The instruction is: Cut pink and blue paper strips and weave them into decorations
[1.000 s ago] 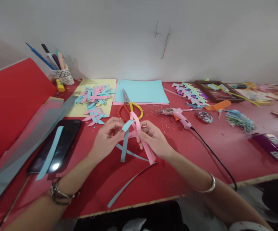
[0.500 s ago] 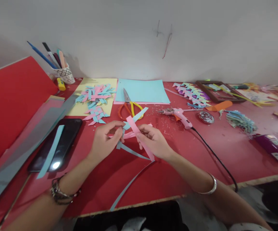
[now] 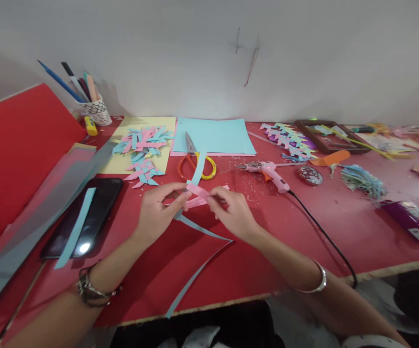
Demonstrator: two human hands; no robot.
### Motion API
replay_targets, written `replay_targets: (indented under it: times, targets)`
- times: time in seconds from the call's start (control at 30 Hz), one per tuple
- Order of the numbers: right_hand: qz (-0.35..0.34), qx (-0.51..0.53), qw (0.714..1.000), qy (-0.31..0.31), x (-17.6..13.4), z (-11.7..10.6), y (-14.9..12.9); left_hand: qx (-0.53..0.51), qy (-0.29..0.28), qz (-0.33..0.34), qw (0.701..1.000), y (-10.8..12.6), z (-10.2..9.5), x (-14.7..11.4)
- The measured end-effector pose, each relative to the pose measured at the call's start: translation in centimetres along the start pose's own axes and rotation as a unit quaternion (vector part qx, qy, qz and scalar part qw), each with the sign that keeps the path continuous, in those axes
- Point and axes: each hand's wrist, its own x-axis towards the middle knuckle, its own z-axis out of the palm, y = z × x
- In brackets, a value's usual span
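Between my hands is a pink paper strip (image 3: 198,191) crossed with a blue paper strip (image 3: 200,168) that stands up toward the scissors (image 3: 194,154). My left hand (image 3: 162,208) pinches the crossing of the strips between thumb and fingers. The pink strip's other end is gripped by the thumb and finger of my right hand (image 3: 231,210). Just under them, another pink strip (image 3: 197,202) lies partly hidden. A long folded blue strip (image 3: 205,230) rests on the red table below my hands.
Woven pink and blue paper pieces (image 3: 144,145) lie on yellow paper at the back left. Blue sheets (image 3: 216,135) are behind the scissors. A pink glue gun (image 3: 267,173) with a cord lies to the right. A phone (image 3: 100,208) is at left.
The pink strip's lower end has come up and its length now bends across toward my right hand. The blue strip has swung from leaning right to more upright.
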Motion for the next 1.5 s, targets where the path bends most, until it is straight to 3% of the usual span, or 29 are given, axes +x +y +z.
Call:
replay_targets:
  times: [0.37, 0.6, 0.73, 0.87, 1.5]
  targets:
    - [-0.019, -0.079, 0.997, -0.018, -0.07, -0.01, 0.33, 0.015, -0.009, -0.007, 1.000, -0.04, -0.05, 0.08]
    - [-0.015, 0.058, 0.998, -0.037, -0.21, 0.27, -0.15, 0.010, -0.034, -0.009, 0.999, 0.21, 0.28, -0.13]
    - [-0.015, 0.083, 0.995, -0.048, -0.20, 0.47, -0.13, -0.024, -0.051, -0.030, 0.998, 0.21, 0.62, -0.27]
    - [-0.028, 0.071, 0.997, -0.026, -0.08, 0.35, -0.12, -0.060, -0.062, -0.047, 0.995, 0.16, 0.74, -0.41]
    - [-0.028, -0.025, 0.997, -0.062, -0.15, 0.00, -0.49, -0.038, -0.073, -0.036, 0.996, 0.05, 0.79, -0.64]
